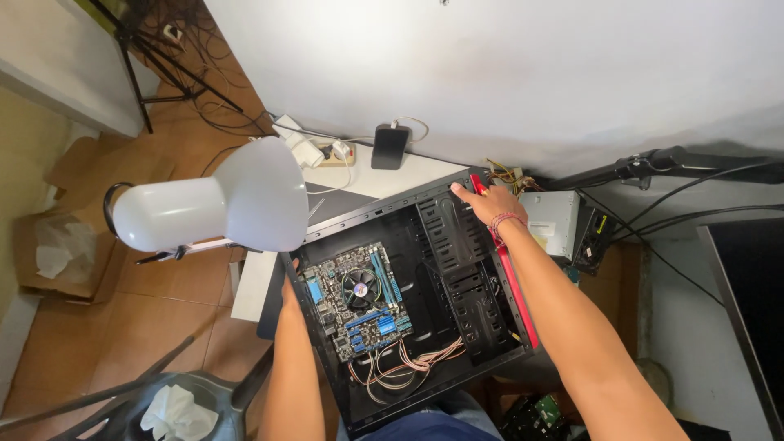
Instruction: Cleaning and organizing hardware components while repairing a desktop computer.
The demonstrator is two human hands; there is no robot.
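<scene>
both hands on the open pc case, one at each end

my right hand (488, 204) sits on the far top corner of the open computer case (457, 245), on the red front edge strip (516, 286). fingers lie flat and pressed over the rim, curled a little, holding the case edge and no loose thing. my left hand (289, 296) is at the opposite side, on the near-left wall of the case beside the motherboard (359, 298). most of that hand is hidden behind the case wall and my forearm, so i cannot tell how the fingers are set, only that it touches the case.

the case lies on its side on the desk (367, 181), open face up, partly hanging over toward my lap. its long axis runs from lower left near my body up to the far right, roughly along the red strip. so the case is between my two hands: right hand at the far end, left hand at the near side, both touching.

inside: cooler fan (360, 287) on the board, loose bundle of cables (400, 367) at the near end, empty drive bays (461, 269) under my right wrist. a white desk lamp (212, 208) sits left of the case, close above my left hand. a power supply (551, 222) stands just right of my right hand, apart from it. phone (389, 145) and power strip (306, 147) are at the far desk edge, well apart.
</scene>
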